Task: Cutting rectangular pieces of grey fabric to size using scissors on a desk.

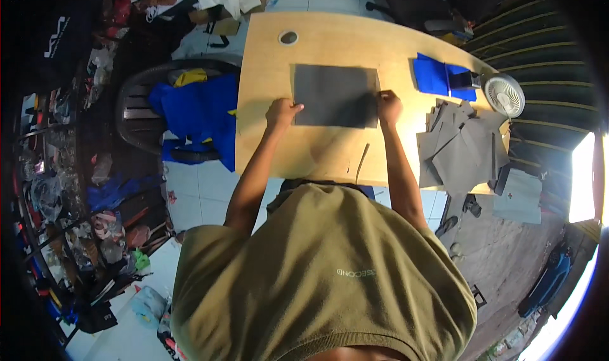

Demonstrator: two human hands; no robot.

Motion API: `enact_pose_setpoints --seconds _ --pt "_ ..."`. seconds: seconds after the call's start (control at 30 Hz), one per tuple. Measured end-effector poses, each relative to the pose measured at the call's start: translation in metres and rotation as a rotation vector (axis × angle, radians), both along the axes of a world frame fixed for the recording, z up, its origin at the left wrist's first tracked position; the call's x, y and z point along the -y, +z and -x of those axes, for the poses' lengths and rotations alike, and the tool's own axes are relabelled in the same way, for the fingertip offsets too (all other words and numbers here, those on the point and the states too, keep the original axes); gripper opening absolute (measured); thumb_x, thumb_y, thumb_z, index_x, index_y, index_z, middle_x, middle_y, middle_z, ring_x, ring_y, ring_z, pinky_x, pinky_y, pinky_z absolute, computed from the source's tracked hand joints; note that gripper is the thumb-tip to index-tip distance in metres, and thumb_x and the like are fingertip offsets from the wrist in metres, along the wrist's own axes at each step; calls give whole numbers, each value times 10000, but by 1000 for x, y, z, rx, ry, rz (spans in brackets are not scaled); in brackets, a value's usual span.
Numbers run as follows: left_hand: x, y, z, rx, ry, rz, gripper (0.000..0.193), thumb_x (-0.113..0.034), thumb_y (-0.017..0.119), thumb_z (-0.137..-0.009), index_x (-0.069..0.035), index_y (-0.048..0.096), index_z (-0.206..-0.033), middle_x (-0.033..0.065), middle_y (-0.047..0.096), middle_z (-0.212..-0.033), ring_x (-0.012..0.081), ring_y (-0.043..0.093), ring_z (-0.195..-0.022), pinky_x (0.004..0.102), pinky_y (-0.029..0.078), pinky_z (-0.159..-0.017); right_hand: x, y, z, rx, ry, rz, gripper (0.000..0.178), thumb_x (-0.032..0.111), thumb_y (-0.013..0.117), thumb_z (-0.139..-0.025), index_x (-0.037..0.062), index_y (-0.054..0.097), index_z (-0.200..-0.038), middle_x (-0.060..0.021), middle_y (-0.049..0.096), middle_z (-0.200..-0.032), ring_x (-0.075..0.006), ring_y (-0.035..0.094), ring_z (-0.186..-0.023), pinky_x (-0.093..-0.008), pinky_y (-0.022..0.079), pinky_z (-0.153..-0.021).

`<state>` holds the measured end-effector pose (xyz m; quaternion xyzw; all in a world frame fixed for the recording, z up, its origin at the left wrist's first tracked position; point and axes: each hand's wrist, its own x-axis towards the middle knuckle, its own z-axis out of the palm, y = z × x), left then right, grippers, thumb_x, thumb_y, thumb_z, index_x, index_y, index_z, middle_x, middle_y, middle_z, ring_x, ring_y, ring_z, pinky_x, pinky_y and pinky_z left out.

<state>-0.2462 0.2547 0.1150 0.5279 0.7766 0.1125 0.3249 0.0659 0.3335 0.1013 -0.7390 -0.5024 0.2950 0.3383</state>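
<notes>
A dark grey rectangular sheet (333,95), which looks like fabric, lies flat on the light wooden table (266,152). Its right side shows a second edge, as if layers overlap there. My left hand (283,114) is closed at the sheet's lower left edge, the thumb over its border. At the right edge, the curled fingers of my right hand (389,107) pinch the sheet. A thin dark strip (363,161) rests on the table between my forearms.
Loose grey pieces (460,145) are heaped at the table's right end. Blue folded cloth (434,76) and a small white fan (505,96) sit beyond them. A round hole (288,38) pierces the far left tabletop. Blue cloth covers a chair (136,110) at left.
</notes>
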Motion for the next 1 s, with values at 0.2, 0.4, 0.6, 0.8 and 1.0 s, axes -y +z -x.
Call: enact_pose_setpoints --seconds 0.2,0.4,0.6,0.8,1.0 --pt "-3 11 0 -77 -27 45 467 -479 718 -810 -55 608 -651 117 634 -647 309 641 -624 435 476 -577 4 6 2 -53 -11 -3 120 156 711 -793 65 733 -869 -136 716 -776 -234 686 -697 -333 525 -675" --pt "1 10 2 -117 -33 74 448 -491 712 -815 -70 635 -680 114 655 -682 320 656 -659 440 498 -605 10 6 3 -59 33 9 117 113 679 -808 60 734 -897 -93 718 -779 -157 654 -677 -288 505 -636" --pt "4 15 -2 -130 -39 78 461 -493 705 -823 -65 626 -673 112 648 -672 315 653 -654 440 498 -605 11 2 3 -41 14 -22 115 113 690 -810 55 730 -900 -89 716 -775 -147 635 -640 -292 500 -603" --pt "7 8 -2 -105 -7 -26 512 -515 718 -804 -55 601 -610 116 606 -592 297 613 -573 429 456 -550 6 -7 1 -76 9 -12 113 129 696 -818 52 728 -895 -82 712 -767 -134 631 -613 -291 497 -573" --pt "9 5 1 -122 5 -4 518 -520 716 -804 -53 596 -617 122 605 -597 300 601 -567 434 457 -549 8 3 8 -34 2 18 151 170 747 -791 50 725 -879 -131 724 -816 -255 694 -750 -344 523 -716"
